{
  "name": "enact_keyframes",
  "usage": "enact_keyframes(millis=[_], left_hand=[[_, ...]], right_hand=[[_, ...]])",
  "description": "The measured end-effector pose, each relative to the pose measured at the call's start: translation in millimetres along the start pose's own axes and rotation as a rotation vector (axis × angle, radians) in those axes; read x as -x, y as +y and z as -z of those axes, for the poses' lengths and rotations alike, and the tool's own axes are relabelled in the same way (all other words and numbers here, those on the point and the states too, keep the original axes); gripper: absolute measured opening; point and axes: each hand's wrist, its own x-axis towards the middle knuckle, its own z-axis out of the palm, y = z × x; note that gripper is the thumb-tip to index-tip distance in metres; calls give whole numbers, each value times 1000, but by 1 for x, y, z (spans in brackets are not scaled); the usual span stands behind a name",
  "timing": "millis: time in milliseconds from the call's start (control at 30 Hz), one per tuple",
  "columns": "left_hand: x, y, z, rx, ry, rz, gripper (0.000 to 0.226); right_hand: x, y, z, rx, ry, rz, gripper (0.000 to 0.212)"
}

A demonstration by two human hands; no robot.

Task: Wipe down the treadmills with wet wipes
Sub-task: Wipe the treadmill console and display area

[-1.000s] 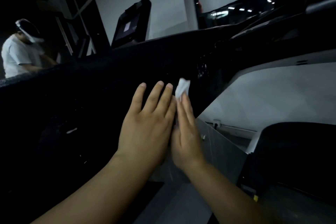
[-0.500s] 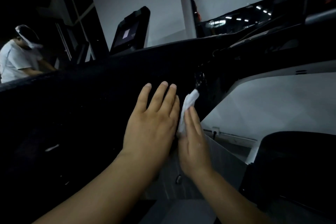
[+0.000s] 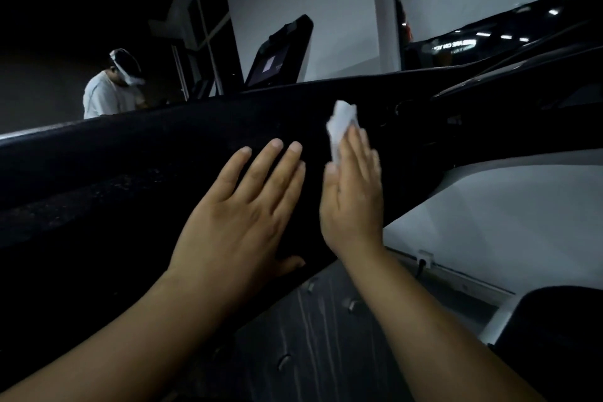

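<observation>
Well, the long black matte treadmill rail [image 3: 146,153] looks rigid. The left grip [image 3: 241,222] lies flat on it, holding nothing; the right grip [image 3: 354,202], fingers straight, pins the crumpled white wet wipe [image 3: 342,122] there: limp, light, likely best kept under fingertips.

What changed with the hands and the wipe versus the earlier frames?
The right hand has slid the white wipe up and slightly right along the dark treadmill panel, opening a gap from the left hand it had been against. Nothing was picked up or let go. The left hand stays flat on the panel.
</observation>
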Motion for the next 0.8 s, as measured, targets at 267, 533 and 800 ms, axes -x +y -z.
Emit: enact_keyframes(millis=[267, 533, 800], left_hand=[[-39, 15, 3, -79, -99, 76, 122], [-64, 21, 2, -32, -59, 59, 104], [-64, 23, 3, -68, -75, 69, 90]], right_hand=[[15, 57, 14, 77, -123, 170, 61], [32, 96, 17, 73, -219, 359, 63], [33, 86, 3, -29, -131, 237, 66]])
